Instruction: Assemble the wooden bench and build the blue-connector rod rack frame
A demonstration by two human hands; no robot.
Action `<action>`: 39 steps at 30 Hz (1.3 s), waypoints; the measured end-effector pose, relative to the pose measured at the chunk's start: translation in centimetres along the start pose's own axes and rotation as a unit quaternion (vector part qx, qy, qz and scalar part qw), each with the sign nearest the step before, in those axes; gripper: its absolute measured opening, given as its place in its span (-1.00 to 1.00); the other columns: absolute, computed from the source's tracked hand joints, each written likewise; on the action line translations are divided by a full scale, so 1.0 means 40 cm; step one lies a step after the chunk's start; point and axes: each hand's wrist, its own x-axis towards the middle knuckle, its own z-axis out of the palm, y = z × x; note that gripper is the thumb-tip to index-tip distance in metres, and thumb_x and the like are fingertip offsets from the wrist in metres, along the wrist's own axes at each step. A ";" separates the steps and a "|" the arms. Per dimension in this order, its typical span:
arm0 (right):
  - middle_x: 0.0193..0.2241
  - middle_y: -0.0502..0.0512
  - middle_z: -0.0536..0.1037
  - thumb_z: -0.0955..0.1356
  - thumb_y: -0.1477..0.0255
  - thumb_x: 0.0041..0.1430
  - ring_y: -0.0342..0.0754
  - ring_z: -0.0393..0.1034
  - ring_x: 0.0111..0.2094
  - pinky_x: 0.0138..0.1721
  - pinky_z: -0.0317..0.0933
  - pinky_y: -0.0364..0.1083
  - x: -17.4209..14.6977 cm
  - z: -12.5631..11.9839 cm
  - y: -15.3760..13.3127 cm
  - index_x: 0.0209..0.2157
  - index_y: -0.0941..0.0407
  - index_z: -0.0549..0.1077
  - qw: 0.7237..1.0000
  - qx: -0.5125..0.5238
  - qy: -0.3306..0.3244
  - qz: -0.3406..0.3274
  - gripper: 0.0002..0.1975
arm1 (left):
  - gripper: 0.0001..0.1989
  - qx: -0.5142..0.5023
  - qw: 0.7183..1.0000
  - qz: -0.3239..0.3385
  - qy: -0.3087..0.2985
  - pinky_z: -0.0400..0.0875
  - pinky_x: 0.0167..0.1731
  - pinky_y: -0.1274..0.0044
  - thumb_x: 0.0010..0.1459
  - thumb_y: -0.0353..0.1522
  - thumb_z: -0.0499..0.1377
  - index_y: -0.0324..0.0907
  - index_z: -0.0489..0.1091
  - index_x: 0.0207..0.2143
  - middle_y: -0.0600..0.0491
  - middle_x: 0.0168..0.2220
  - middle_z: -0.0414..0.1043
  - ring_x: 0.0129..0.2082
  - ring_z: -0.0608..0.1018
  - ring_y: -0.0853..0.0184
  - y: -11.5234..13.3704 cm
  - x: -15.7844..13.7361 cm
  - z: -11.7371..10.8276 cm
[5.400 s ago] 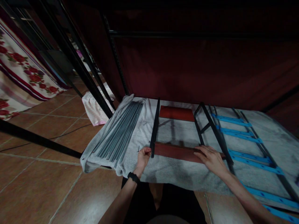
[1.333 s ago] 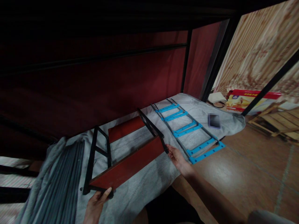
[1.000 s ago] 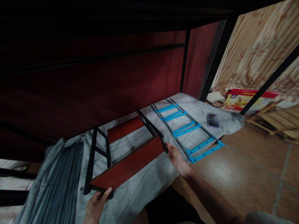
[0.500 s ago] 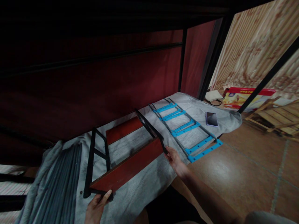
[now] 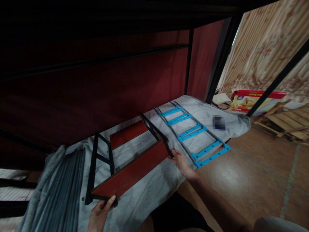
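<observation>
At eight o'clock in my remote head view, grey rods lay side by side on a grey cloth. At seven, I saw the left hand gripping the near left corner of a black frame with red-brown boards, which sat on the cloth, also toward seven. The right hand, at five, pinched its near right corner. Blue ladder-like pieces rested at four. At three, I made out a dark, pixelated object, then a red-and-yellow box beyond.
</observation>
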 end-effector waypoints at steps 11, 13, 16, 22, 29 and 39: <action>-0.23 0.12 0.54 0.43 0.02 -0.02 0.02 0.45 -0.29 -0.23 0.42 0.05 -0.006 0.017 0.020 -0.20 0.08 0.49 0.999 0.024 0.032 -0.008 -0.53 | -0.55 0.018 1.000 -0.003 -0.004 0.51 -0.24 0.34 -0.43 -0.11 0.40 -0.23 0.49 -0.49 -0.01 -0.48 0.54 -0.36 0.59 0.11 -0.006 0.004 0.002; -0.28 0.07 0.53 0.47 0.04 -0.07 -0.02 0.45 -0.36 -0.23 0.43 0.05 -0.005 0.011 0.024 -0.26 0.07 0.48 0.998 0.040 0.038 -0.006 -0.56 | -0.55 0.018 1.000 -0.006 -0.003 0.50 -0.24 0.34 -0.43 -0.11 0.40 -0.23 0.50 -0.49 -0.01 -0.48 0.55 -0.37 0.58 0.12 -0.003 0.002 0.005; -0.47 -0.04 0.45 0.52 0.09 -0.14 -0.09 0.37 -0.45 -0.23 0.44 0.03 -0.002 0.008 0.032 -0.43 0.06 0.44 0.997 0.056 0.054 -0.010 -0.62 | -0.53 0.008 1.000 -0.012 0.006 0.50 -0.26 0.35 -0.48 -0.12 0.42 -0.24 0.51 -0.48 -0.01 -0.48 0.54 -0.39 0.57 0.13 0.006 -0.004 0.010; -0.39 -0.02 0.50 0.50 0.13 -0.09 -0.08 0.40 -0.39 -0.27 0.46 0.01 -0.007 0.019 0.039 -0.37 0.06 0.50 0.994 0.076 0.075 -0.019 -0.67 | -0.53 -0.014 1.000 -0.015 0.009 0.48 -0.25 0.36 -0.53 -0.16 0.44 -0.24 0.49 -0.50 0.02 -0.50 0.53 -0.38 0.56 0.14 0.005 -0.003 0.014; -0.35 -0.03 0.52 0.53 0.13 -0.14 -0.11 0.39 -0.41 -0.23 0.47 0.02 -0.007 0.012 0.029 -0.36 0.07 0.51 0.992 0.104 0.070 -0.023 -0.63 | -0.56 -0.020 0.999 -0.028 0.001 0.48 -0.18 0.34 -0.47 -0.20 0.43 -0.23 0.51 -0.47 0.03 -0.47 0.54 -0.39 0.56 0.18 -0.017 0.011 0.005; -0.38 0.01 0.52 0.50 0.05 -0.08 -0.03 0.42 -0.34 -0.30 0.45 0.02 -0.003 0.012 0.035 -0.38 0.07 0.48 0.995 0.081 0.059 -0.013 -0.61 | -0.52 -0.002 1.000 -0.005 -0.002 0.52 -0.25 0.33 -0.48 -0.14 0.44 -0.26 0.52 -0.47 -0.04 -0.45 0.57 -0.34 0.59 0.09 -0.019 0.010 0.012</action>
